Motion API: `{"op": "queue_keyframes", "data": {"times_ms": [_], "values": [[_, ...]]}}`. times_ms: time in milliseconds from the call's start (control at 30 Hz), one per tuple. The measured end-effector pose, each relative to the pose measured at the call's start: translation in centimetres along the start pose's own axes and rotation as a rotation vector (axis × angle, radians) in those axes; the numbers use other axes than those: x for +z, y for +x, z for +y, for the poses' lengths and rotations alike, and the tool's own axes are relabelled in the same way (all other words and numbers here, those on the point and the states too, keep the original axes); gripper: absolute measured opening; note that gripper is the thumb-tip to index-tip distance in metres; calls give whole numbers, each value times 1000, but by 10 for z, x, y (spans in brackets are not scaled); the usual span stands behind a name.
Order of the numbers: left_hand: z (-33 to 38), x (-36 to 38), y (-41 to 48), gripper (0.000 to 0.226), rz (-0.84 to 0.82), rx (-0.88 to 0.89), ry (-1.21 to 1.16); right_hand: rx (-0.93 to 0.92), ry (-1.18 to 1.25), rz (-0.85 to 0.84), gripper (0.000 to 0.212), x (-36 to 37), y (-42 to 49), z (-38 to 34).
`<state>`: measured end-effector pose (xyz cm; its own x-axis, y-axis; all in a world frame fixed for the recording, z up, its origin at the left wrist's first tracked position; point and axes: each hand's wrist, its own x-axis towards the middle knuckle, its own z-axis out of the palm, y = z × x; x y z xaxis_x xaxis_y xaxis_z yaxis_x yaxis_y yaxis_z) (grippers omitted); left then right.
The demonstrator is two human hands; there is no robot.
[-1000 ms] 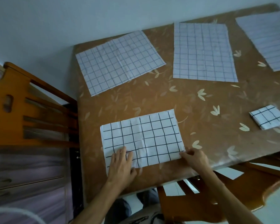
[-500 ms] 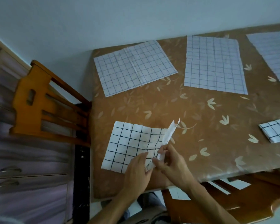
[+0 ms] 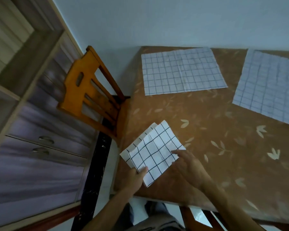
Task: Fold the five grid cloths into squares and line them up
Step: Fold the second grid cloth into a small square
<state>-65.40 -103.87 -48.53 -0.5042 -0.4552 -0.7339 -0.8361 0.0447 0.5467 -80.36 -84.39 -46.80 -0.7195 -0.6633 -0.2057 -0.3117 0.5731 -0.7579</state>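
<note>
The single view comes from a wide-angle camera worn on the person's head, facing forward and steeply down over the near left corner of the tabletop [image 3: 207,130]. It sits close above the left hand [image 3: 135,179] and right hand [image 3: 188,165], whose forearms enter from the bottom edge at the folded grid cloth [image 3: 153,150]. The frame is rolled, so the wall [image 3: 173,22], the chair [image 3: 87,90] and the drawers [image 3: 40,147] on the left run slantwise, and the right edge cuts off a flat cloth [image 3: 270,87].

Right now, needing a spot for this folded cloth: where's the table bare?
Bare: brown leaf-patterned table between the far blue-grid white cloth, the pale grid cloth at right and the right hand. Crowded: near-left corner, left hand holding the folded black-grid cloth.
</note>
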Motion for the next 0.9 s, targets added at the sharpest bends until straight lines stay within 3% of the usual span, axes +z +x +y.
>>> {"op": "queue_keyframes", "data": {"times_ms": [167,300,500,600,733,833,900], "values": [[-16,-7,11,18,93,-16,-225,-149,-382,-217,47,56,18,17],[-17,-14,0,6,104,-27,-232,-288,-476,-159,52,84,22,27],[-29,-15,0,8,79,-60,-154,-340,-486,-152,41,91,24,31],[-33,-12,-2,16,199,34,88,-334,-456,-146,36,89,21,30],[-30,0,1,17,457,453,486,-304,-472,-163,49,88,12,34],[-27,13,15,39,470,667,740,-290,-478,-173,53,87,10,34],[-27,22,24,62,387,623,885,-297,-454,-160,51,85,11,32]]}}
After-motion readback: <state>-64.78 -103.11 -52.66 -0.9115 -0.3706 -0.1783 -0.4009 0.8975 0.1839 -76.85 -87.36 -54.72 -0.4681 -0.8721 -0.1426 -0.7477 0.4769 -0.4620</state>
